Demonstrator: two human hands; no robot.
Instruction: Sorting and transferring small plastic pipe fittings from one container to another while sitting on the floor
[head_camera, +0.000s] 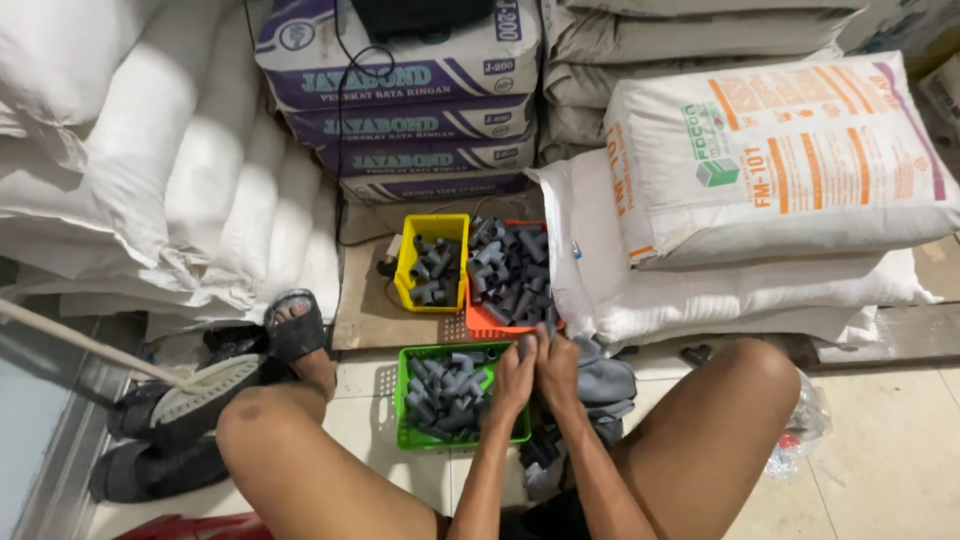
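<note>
The person sits on a pale tiled floor (880, 450) with bare knees raised to either side. Between them the left hand (512, 378) and right hand (558, 368) are pressed together, fingers curled around a small grey pipe fitting (527, 346) held just above the right rim of a green basket (404, 400). That basket is full of grey pipe fittings; a dark grey cloth (605, 385) lies just right of the hands. A sandalled foot (296, 325) rests left of the basket. Beyond, on a strip of cardboard, stand two more baskets of the same fittings, side by side and touching: a yellow one (405, 262) and an orange one (478, 322), three baskets in all. Behind them are four stacked sacks (400, 110) with purple bands, plain white sacks (150, 150) to the left, and to the right a white sack (780, 160) printed in orange, lying on more white sacks.
</note>
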